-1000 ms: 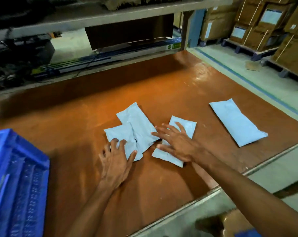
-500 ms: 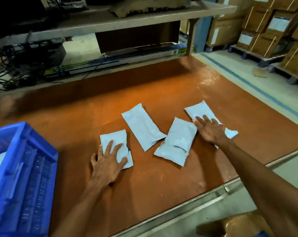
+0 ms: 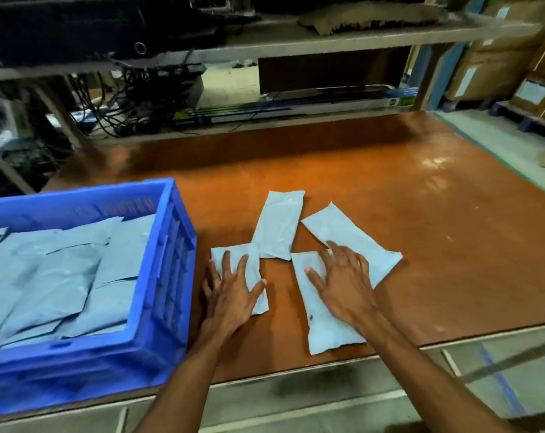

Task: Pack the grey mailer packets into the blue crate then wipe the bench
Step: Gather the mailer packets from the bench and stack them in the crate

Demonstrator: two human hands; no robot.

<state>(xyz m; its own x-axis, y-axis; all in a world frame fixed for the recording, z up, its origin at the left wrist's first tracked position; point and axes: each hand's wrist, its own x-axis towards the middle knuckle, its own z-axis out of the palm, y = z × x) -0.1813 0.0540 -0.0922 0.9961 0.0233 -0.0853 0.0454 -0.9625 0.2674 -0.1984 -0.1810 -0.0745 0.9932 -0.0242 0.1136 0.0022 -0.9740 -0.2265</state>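
Several grey mailer packets lie close together on the orange bench [image 3: 421, 232]. My left hand [image 3: 230, 292] rests flat with spread fingers on the leftmost packet [image 3: 249, 260], right beside the blue crate [image 3: 171, 276]. My right hand [image 3: 343, 282] lies flat over two packets, the near one [image 3: 321, 332] and the right one [image 3: 349, 232]. A fourth packet [image 3: 279, 226] lies farther back between them, its near end overlapping the leftmost packet. The crate stands at the bench's left front and holds several more grey packets [image 3: 62, 270].
A shelf [image 3: 327, 39] with dark equipment and cables runs along the back of the bench. Cardboard boxes [image 3: 515, 57] stand on pallets at the far right. The bench's front edge [image 3: 452, 342] runs just below my wrists, with floor beyond the right edge.
My right hand has dragged the right packets in toward the others. My left hand has slid its packet closer to the crate. The view has swung left, showing the crate's inside.
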